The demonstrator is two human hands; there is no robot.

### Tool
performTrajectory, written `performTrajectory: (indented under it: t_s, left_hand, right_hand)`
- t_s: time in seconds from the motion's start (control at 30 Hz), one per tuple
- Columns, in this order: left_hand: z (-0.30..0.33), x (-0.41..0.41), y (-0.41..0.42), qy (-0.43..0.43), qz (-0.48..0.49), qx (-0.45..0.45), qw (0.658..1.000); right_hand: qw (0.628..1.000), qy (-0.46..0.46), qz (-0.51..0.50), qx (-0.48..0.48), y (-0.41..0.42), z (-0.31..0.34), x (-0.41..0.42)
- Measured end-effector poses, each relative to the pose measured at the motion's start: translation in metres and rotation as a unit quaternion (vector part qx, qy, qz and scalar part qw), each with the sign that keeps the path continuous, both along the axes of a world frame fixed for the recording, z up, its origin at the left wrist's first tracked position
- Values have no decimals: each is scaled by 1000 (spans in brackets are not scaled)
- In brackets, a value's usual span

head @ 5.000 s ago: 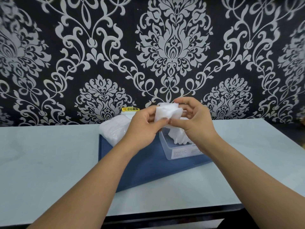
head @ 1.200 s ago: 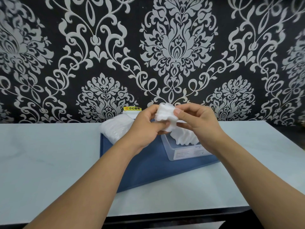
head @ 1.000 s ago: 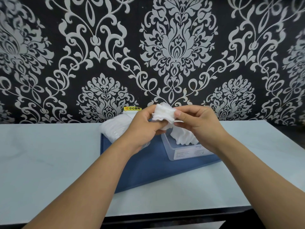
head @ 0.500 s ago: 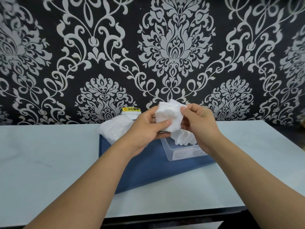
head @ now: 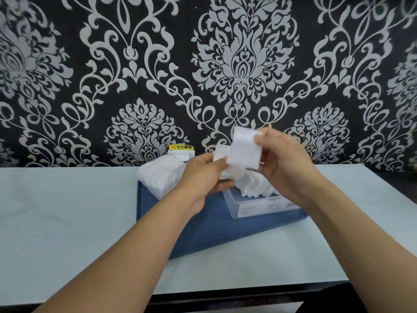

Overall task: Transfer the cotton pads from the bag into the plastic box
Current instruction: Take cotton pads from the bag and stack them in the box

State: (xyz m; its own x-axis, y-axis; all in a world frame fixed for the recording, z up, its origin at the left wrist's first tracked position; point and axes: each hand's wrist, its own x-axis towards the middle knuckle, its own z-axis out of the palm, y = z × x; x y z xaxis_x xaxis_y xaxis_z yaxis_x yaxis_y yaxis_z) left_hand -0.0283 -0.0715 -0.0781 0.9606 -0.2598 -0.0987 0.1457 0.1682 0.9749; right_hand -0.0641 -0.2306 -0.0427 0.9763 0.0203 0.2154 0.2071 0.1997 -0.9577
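Note:
My right hand (head: 286, 161) pinches a single white cotton pad (head: 244, 150) at its upper edge, held up above the clear plastic box (head: 255, 206). My left hand (head: 200, 175) grips a small stack of cotton pads (head: 220, 154) just left of that pad. Several white pads (head: 252, 187) lie heaped in the box, whose far part is hidden behind my hands. The clear bag (head: 160, 175) with more white pads lies to the left, at the back corner of the blue mat (head: 214, 229).
The blue mat lies on a pale blue table (head: 67, 222) against a black and silver patterned wall. A white socket with a yellow warning label (head: 181, 150) sits on the wall behind the bag. The table's dark front edge (head: 225, 299) runs below my forearms.
My right hand has pulled one pad off the stack and lifted it up and to the right. My left hand has stayed over the mat with the stack.

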Motion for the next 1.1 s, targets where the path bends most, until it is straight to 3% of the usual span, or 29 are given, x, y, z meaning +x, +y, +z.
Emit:
performTrajectory:
  t_s: [0.1, 0.27, 0.53, 0.67, 0.8, 0.9, 0.97, 1.1]
  left_hand:
    - [3, -5, -1, 0, -67, 4, 998]
    - [8, -6, -2, 47, -51, -41, 997]
    - [10, -8, -5, 79, -66, -92, 990]
    - [6, -8, -11, 62, -48, -73, 994]
    - [1, -3, -11, 33, -34, -47, 998]
    - [0, -2, -11, -11, -81, -21, 996]
    - [-1, -2, -13, -42, -106, 30, 993]
    - [1, 4, -14, -70, -80, 99, 989]
  right_hand:
    - [994, 13, -27, -102, 6, -11, 3]
    - [969, -25, -124, -211, 1, -18, 7]
    - [957, -39, -179, -224, 0, -22, 9]
    - [961, -20, -167, -219, 1, -24, 9]
    - [938, -47, -173, -297, 0, -23, 7]
    - [909, -94, -94, -396, 4, -22, 6]
    - [897, -71, -42, -435, 9, -28, 11]
    - [914, -52, -24, -402, 4, -23, 16]
